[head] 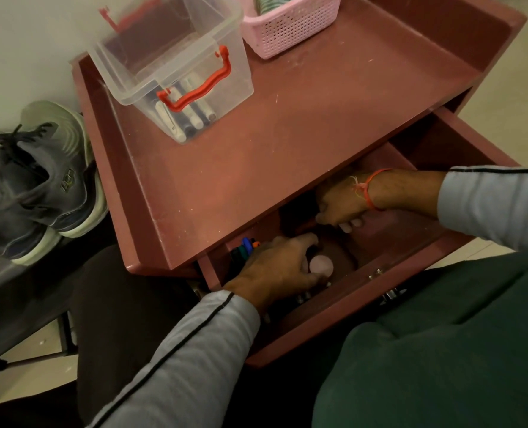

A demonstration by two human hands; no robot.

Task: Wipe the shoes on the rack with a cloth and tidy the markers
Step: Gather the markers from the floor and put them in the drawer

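Note:
The red cabinet's drawer [364,291] stands pulled out, and both my hands are inside it. My left hand [275,268] lies over a bunch of coloured markers [244,247] in the drawer's left corner. Its fingers bend down beside a pale pink round cap [321,265], and what they hold is hidden. My right hand [341,200] is further back, fingers curled round a pale marker [347,226]. On the cabinet top, a clear plastic box [151,54] with a red handle holds several markers [191,118]. Grey and green sneakers [31,177] sit on the rack at the left.
A pink perforated basket [290,29] stands at the back of the red cabinet top [302,118], which has raised side walls. The dark rack frame [25,304] runs below the sneakers. My green-clad knee [441,350] is close under the drawer front.

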